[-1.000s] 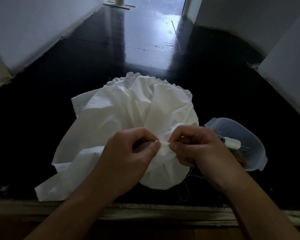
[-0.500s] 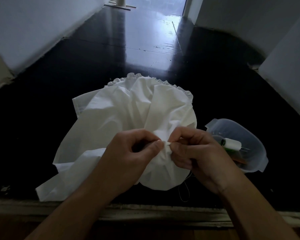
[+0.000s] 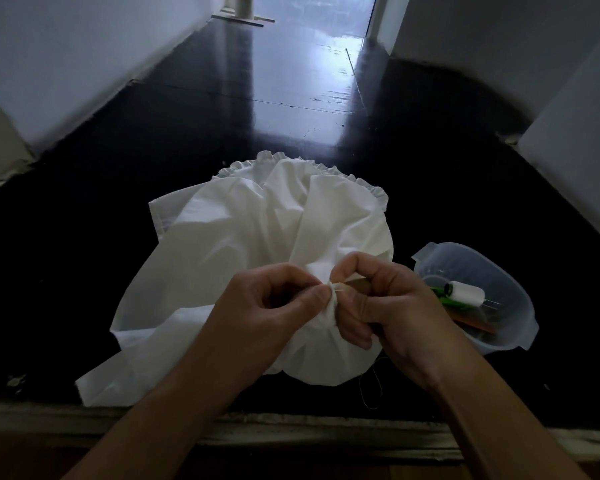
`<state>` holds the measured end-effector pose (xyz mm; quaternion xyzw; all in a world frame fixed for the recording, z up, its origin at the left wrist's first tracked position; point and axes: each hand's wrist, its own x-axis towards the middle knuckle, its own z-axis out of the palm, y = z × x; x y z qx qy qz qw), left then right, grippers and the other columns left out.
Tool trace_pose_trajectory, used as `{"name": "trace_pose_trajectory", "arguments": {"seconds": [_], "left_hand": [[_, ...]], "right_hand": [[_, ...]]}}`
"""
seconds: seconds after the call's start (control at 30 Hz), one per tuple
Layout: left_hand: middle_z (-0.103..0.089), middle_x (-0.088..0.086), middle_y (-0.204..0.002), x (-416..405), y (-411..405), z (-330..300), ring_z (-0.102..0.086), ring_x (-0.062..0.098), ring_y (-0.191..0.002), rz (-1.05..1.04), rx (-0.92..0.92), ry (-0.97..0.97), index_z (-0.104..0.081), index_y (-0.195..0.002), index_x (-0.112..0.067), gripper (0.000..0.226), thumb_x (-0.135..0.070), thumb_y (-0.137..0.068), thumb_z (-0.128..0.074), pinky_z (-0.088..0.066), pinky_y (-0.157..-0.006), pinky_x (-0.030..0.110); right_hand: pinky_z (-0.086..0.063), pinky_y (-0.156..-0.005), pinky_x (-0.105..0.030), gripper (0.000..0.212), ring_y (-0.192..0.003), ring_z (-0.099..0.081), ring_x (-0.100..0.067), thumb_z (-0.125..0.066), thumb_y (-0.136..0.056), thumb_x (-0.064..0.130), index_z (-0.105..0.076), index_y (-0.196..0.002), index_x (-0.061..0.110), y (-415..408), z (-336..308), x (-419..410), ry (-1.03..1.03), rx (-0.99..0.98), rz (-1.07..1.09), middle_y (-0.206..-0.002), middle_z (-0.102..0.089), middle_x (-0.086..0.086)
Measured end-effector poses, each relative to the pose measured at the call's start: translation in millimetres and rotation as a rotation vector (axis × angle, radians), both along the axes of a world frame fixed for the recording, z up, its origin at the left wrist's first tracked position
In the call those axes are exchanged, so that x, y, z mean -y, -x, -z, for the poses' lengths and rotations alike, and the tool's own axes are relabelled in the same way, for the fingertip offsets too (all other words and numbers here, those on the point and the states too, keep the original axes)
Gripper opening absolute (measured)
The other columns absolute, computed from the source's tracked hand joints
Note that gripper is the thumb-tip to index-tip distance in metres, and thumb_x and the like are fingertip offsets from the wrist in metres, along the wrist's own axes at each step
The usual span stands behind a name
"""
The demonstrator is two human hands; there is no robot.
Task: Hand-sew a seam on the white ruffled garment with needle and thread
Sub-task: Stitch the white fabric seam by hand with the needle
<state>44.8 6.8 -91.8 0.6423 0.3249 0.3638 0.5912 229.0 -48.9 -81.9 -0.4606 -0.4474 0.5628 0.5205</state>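
Observation:
The white ruffled garment [image 3: 243, 237] lies bunched on the dark floor, its frilled edge at the far side. My left hand [image 3: 267, 313] pinches a small gathered fold of the cloth between thumb and forefinger. My right hand [image 3: 371, 303] is curled right beside it and pinches the same fold, with a thin pale needle [image 3: 340, 289] just showing between the fingertips. A loop of thread [image 3: 371, 389] trails on the floor under my right wrist.
A clear plastic tub [image 3: 520, 327] sits to the right, holding a white thread spool [image 3: 465, 293], a green item and a brown strip. White walls close in on both sides. A worn ledge [image 3: 291, 434] runs along the near edge.
My hands have drawn closer together and the fold between them is bunched tighter. My right hand's fingers have curled in more around the fold.

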Motion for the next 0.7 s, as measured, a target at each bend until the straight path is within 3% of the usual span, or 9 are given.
{"name": "trace_pose_trajectory", "arguments": {"seconds": [0.2,0.33,0.4,0.5,0.7], "left_hand": [[-0.077,0.007,-0.084,0.1,0.4,1.1,-0.074,0.018,-0.083,0.050,0.037,0.055,-0.080,-0.090,-0.011,0.009,-0.013,-0.093,-0.071,-0.058,-0.080,0.027],[-0.078,0.017,-0.094,-2.1,2.5,0.8,-0.075,0.035,-0.097,0.081,0.087,0.146,-0.079,-0.100,-0.006,0.013,-0.015,-0.094,-0.071,-0.059,-0.095,0.042],[-0.078,0.018,-0.095,-3.9,2.7,0.0,-0.075,0.033,-0.097,0.081,0.118,0.200,-0.079,-0.098,-0.006,0.015,-0.019,-0.092,-0.078,-0.057,-0.095,0.045],[-0.076,0.011,-0.088,-5.9,2.1,-0.7,-0.071,0.020,-0.086,0.042,0.156,0.267,-0.080,-0.090,-0.009,0.016,-0.023,-0.085,-0.079,-0.053,-0.084,0.038],[-0.074,0.012,-0.089,-5.9,1.3,2.6,-0.068,0.021,-0.087,0.054,0.195,0.319,-0.079,-0.092,-0.005,0.019,-0.023,-0.085,-0.076,-0.051,-0.086,0.038]], "right_hand": [[-0.032,-0.049,-0.032,0.011,-0.048,-0.032,-0.022,-0.062,-0.095,0.000,-0.055,-0.103,-0.003,3.3,-3.2,1.4,-0.014,-0.019,-0.029,-0.055,-0.038,-0.012],[-0.033,-0.051,-0.033,0.026,-0.051,-0.044,-0.024,-0.066,-0.096,0.012,-0.054,-0.114,-0.002,2.6,-5.4,4.3,-0.017,0.044,0.002,-0.058,-0.051,-0.013],[-0.033,-0.051,-0.033,0.026,-0.054,-0.050,-0.025,-0.065,-0.096,0.013,-0.056,-0.117,-0.001,-0.1,-4.8,5.9,-0.018,0.033,0.041,-0.066,-0.059,-0.017],[-0.035,-0.050,-0.031,0.018,-0.059,-0.054,-0.028,-0.059,-0.094,0.001,-0.059,-0.111,-0.006,-1.3,-3.4,6.6,-0.011,-0.023,0.105,-0.079,-0.061,-0.022],[-0.040,-0.050,-0.031,0.017,-0.063,-0.054,-0.027,-0.056,-0.093,-0.002,-0.055,-0.105,-0.014,4.6,-4.6,7.1,0.006,-0.099,0.171,-0.079,-0.057,-0.022]]}}
